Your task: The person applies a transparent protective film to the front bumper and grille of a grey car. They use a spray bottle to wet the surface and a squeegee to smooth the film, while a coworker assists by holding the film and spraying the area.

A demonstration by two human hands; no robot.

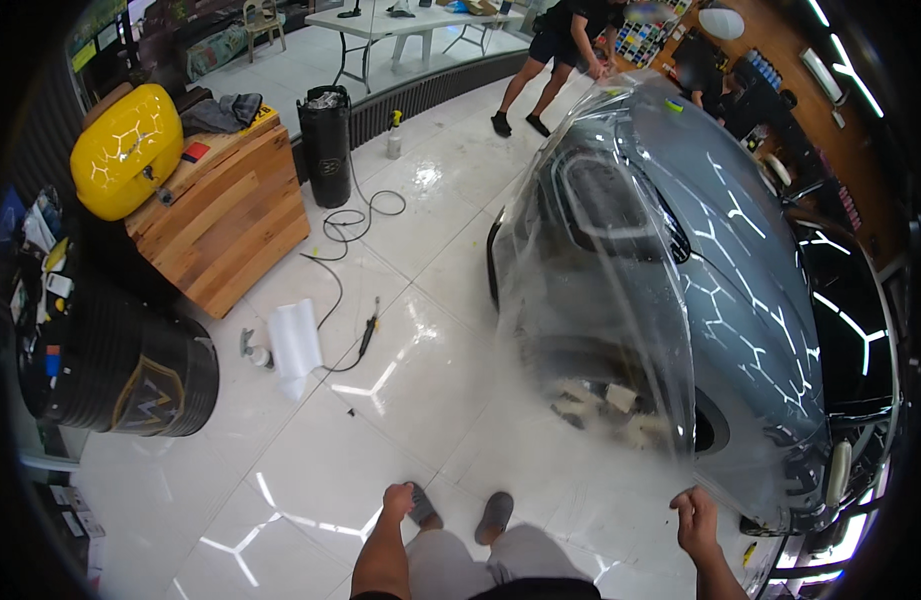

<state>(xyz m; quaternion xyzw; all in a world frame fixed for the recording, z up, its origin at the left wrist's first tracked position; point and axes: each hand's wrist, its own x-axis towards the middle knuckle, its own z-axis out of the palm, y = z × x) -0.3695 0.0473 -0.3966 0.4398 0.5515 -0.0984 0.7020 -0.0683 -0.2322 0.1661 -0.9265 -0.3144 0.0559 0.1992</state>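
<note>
Close to my feet, my left hand (398,499) is closed with its fingers pressed together. What it grips, if anything, is lost against the shiny floor. My right hand (694,515) pinches at the near edge of a large sheet of clear film (605,300), beside the front wheel of a grey car (745,240). Wet-looking and creased, the film hangs over the car's near side and stretches to the far end. Its near part fades into the floor's glare. There, a person in dark clothes (575,30) has hands at the film's far edge.
On the left are a wooden cabinet (230,210), a yellow curved panel (128,150) and a black drum (130,360). A hose with a spray wand (368,335), a spray bottle (255,350) and a white sheet (295,345) lie on the floor. Beyond stands a black bin (325,145).
</note>
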